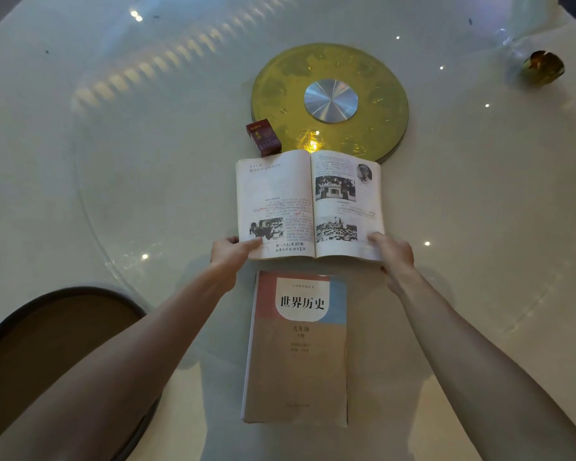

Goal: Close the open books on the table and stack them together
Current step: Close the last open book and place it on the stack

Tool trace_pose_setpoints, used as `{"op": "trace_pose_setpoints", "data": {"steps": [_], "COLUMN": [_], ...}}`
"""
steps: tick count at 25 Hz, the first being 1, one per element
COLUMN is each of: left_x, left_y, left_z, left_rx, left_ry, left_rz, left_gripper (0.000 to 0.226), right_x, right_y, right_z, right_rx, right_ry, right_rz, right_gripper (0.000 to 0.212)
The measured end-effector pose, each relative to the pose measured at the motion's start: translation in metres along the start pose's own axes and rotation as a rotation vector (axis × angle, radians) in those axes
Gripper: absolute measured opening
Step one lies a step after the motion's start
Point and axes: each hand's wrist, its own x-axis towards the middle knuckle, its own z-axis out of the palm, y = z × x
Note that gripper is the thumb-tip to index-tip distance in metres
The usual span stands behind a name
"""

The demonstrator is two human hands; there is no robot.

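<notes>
An open book (308, 201) with photos, print and red pen marks lies face up in the middle of the pale round table (113, 194). My left hand (228, 254) grips its near left corner, thumb on the page. At the near right corner my right hand (393, 254) holds the edge of the right page, fingers curled under it. Just nearer to me lies a closed book (296, 357) with a pink, blue and tan cover, flat on the table, its top edge close under the open book.
A dark red small box (263, 137) stands at the open book's far left corner. Behind it is a gold disc with a metal hub (330, 101). A gold ornament (542, 66) sits far right. A round brown stool (57, 334) is near left.
</notes>
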Motion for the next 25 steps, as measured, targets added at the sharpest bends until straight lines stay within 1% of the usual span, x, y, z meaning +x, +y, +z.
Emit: {"op": "trace_pose_setpoints", "data": {"steps": [1, 3, 6, 8, 9, 11, 13, 14, 17, 19, 22, 24, 25], "left_x": [-0.001, -0.004, -0.013, -0.023, -0.029, -0.042, -0.056, -0.064, -0.088, -0.102, -0.117, -0.119, -0.118], "left_y": [0.001, 0.004, 0.007, 0.008, 0.009, 0.014, 0.022, 0.027, 0.040, 0.044, 0.044, 0.042, 0.041], "left_z": [-0.002, -0.007, -0.012, -0.011, -0.010, -0.008, -0.003, 0.001, 0.018, 0.034, 0.053, 0.058, 0.058], "left_rx": [-0.033, -0.113, -0.202, -0.213, -0.215, -0.213, -0.184, -0.162, -0.059, 0.027, 0.065, 0.101, 0.120], "left_ry": [0.007, -0.008, -0.093, -0.137, -0.148, -0.171, -0.224, -0.249, -0.308, -0.367, -0.490, -0.573, -0.618], "left_rz": [0.006, 0.012, 0.037, 0.082, 0.107, 0.153, 0.209, 0.240, 0.350, 0.422, 0.421, 0.406, 0.395], "left_gripper": [0.028, 0.027, 0.020, 0.018, 0.022, 0.036, 0.047, 0.048, 0.040, 0.037, 0.040, 0.045, 0.050], "right_x": [-0.001, -0.005, -0.011, -0.020, -0.025, -0.037, -0.050, -0.057, -0.079, -0.092, -0.107, -0.109, -0.107], "right_y": [0.000, 0.000, 0.001, 0.002, 0.003, 0.002, -0.002, -0.006, -0.018, -0.025, -0.031, -0.036, -0.039], "right_z": [-0.001, -0.007, -0.019, -0.027, -0.031, -0.039, -0.043, -0.043, -0.032, -0.017, 0.002, 0.007, 0.009], "right_rx": [0.020, 0.079, 0.155, 0.177, 0.177, 0.162, 0.170, 0.175, 0.158, 0.157, 0.154, 0.172, 0.159], "right_ry": [0.003, -0.034, -0.096, -0.152, -0.182, -0.218, -0.239, -0.254, -0.313, -0.354, -0.414, -0.426, -0.406], "right_rz": [-0.025, -0.028, -0.004, -0.006, -0.016, -0.047, -0.109, -0.148, -0.247, -0.276, -0.321, -0.319, -0.310], "right_gripper": [0.017, 0.015, 0.017, 0.023, 0.027, 0.031, 0.031, 0.030, 0.026, 0.022, 0.016, 0.025, 0.031]}}
